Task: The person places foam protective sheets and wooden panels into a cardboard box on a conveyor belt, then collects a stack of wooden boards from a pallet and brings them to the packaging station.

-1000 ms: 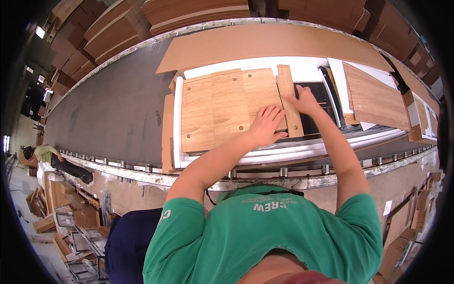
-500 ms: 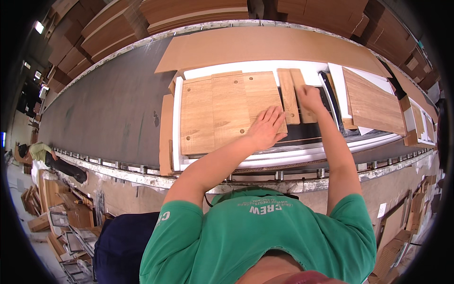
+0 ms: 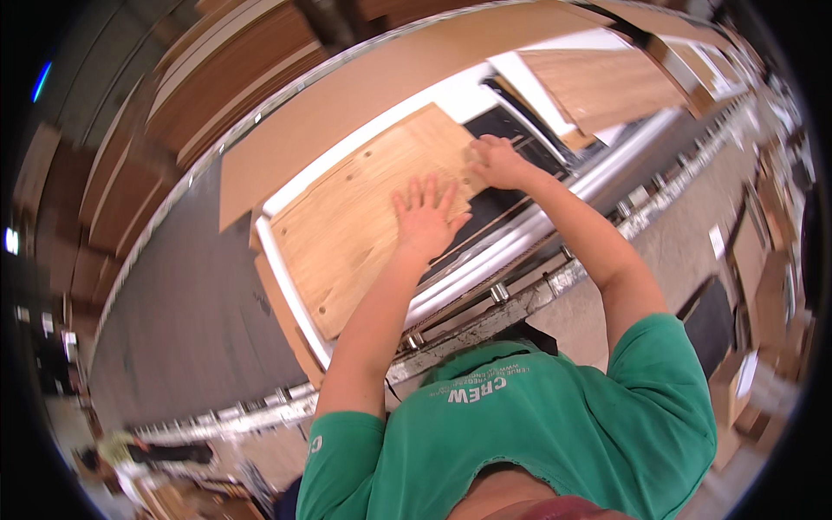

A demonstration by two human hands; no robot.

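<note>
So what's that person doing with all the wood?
They're handling flat wood boards in an open box with white foam along its sides. The left hand lies flat on the boards, fingers spread. The right hand is at their right end, but blur hides whether it grips anything. Another panel lies farther to the right.
</note>
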